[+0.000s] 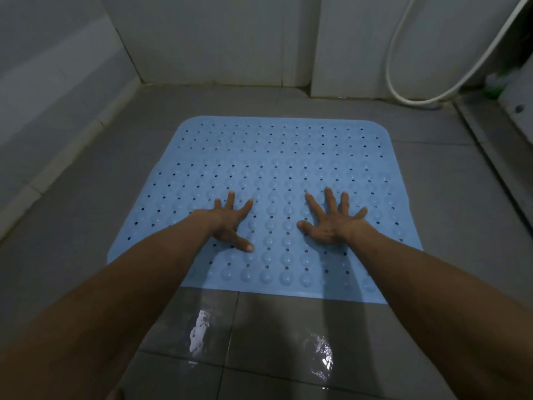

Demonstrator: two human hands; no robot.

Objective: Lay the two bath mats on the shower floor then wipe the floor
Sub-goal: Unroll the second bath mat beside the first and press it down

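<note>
The blue bath mat (277, 174) is lying flat on the grey tiled shower floor (450, 203), and the person is pressing it down with the left hand (230, 223) and right hand (331, 220), fingers spread, gripping nothing. The first mat seems laid; next, fetching the second, unseen here.
</note>
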